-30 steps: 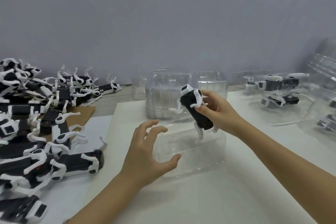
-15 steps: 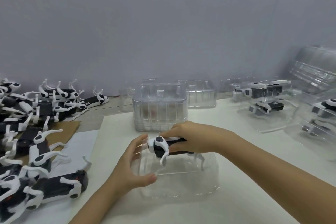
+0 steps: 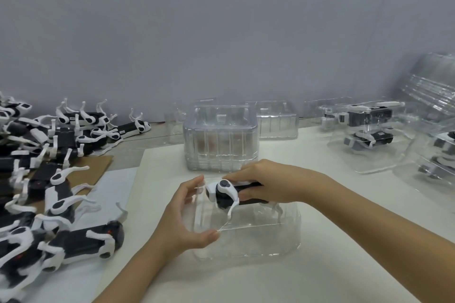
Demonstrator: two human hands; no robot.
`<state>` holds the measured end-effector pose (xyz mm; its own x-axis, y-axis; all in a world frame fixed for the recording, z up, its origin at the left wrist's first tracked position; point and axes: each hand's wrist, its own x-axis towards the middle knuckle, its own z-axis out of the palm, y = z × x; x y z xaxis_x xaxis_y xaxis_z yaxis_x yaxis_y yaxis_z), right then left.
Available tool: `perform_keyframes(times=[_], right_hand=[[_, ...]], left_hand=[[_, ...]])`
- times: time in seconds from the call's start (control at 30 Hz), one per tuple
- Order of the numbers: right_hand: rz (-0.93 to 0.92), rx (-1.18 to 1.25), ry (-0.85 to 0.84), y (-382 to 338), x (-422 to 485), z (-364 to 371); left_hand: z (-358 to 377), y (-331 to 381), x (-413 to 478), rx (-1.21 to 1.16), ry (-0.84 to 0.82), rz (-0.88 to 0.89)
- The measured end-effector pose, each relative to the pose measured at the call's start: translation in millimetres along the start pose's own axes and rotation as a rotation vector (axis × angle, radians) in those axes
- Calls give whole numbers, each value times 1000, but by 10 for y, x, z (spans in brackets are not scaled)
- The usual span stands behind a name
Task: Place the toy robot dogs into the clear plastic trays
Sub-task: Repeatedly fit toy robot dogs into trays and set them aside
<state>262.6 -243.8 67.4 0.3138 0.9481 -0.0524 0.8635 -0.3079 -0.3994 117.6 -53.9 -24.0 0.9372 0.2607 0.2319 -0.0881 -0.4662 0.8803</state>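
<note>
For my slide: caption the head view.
Right hand holds a toy robot dog, legs down, in a clear plastic tray gripped by the left hand.

White-sheeted table, brown cardboard at left, heap of toy robot dogs across it, stack of clear trays mid-back, single clear tray in front, filled trays right.

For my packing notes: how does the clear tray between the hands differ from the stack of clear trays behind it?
The clear tray is single; the stack of clear trays is many nested ones. The left hand holds the tray and the right hand holds a toy robot dog at its opening; the stack is untouched, with no dog. Both are clear plastic on the white sheet.
</note>
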Motion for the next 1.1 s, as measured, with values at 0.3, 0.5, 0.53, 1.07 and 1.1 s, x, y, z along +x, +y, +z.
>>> perform_keyframes(times=[0.3, 0.5, 0.53, 1.07, 1.1], right_hand=[[-8, 96, 0, 162, -84, 167], [-73, -127, 138, 95, -157, 290], [-87, -196, 152, 84, -152, 321], [109, 302, 471, 112, -197, 117], [172, 410, 725, 175, -285, 124]], left_hand=[[61, -9, -18, -20, -154, -2], [61, -30, -18, -35, -136, 16], [61, -30, -22, -33, -132, 17], [77, 124, -97, -111, -140, -133], [97, 185, -100, -155, -76, -208]])
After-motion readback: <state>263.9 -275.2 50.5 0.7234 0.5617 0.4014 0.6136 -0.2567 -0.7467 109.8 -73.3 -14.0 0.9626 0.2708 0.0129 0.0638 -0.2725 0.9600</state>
